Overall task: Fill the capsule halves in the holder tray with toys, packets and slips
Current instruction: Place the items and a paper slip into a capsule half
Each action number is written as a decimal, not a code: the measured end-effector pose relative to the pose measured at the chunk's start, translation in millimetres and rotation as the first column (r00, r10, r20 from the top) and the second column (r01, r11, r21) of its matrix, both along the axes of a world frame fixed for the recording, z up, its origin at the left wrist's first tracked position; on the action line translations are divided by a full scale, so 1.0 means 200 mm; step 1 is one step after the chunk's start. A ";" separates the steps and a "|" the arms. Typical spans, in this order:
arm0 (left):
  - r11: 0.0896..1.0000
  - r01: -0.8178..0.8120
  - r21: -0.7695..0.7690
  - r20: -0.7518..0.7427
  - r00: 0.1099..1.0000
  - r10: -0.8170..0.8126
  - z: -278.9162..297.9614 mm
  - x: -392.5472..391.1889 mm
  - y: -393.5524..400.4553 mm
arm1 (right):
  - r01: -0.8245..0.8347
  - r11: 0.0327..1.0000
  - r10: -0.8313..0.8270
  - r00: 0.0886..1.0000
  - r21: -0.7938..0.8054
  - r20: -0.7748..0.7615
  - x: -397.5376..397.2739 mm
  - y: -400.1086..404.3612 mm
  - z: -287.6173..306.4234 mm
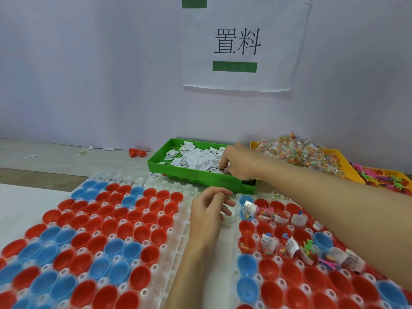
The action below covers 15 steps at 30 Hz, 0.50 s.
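Progress is small, we judge. On the right holder tray [236, 284] only the two or three far rows of capsule halves [289, 273] already carry something: white slips [268, 240] stand in several of them, with small coloured toys [308, 246] and packets beside. The near rows of this tray are bare red and blue cups. The left holder tray [185, 221] is full of capsule halves, and we see nothing in any of them, so most of the work is left.

Our right hand [237, 162] reaches into the green bin [200, 178] at the back of the worktop [26, 208]. Its fingers [223, 161] are bent down into the heap of slips; we think they pinch some, but the slips hide the tips, so we cannot tell for sure. Our left hand [208, 210] hovers between the two trays with fingers loosely curled. Whether something small lies between thumb and fingers, we cannot say.

The packets [296, 152] wait in the yellow bin [347, 172], further right.
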<state>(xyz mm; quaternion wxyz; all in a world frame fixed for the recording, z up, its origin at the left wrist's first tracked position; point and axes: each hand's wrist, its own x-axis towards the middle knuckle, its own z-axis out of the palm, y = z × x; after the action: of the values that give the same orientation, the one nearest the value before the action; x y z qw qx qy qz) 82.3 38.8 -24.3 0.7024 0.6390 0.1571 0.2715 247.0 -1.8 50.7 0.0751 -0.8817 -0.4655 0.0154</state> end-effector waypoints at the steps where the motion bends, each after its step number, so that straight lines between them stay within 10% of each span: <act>1: 1.000 -0.001 -0.001 -0.001 1.000 0.001 0.00 0.00 0.00 | -0.002 1.000 0.002 1.000 -0.006 0.005 0.00 0.00 0.00; 9: 1.000 -0.006 -0.010 -0.002 1.000 0.006 0.00 0.00 0.00 | -0.009 1.000 0.010 0.998 -0.015 0.065 -0.01 0.00 0.00; 15: 1.000 -0.001 -0.017 0.002 1.000 0.001 0.00 -0.01 0.01 | 0.059 0.954 -0.045 0.998 0.294 -0.054 -0.01 -0.07 0.01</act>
<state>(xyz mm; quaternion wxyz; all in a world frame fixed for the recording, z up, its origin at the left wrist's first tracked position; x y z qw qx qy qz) 80.5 40.4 -23.5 0.7077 0.6326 0.1589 0.2714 245.2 -16.4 53.3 0.2171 -0.8721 -0.4372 -0.0357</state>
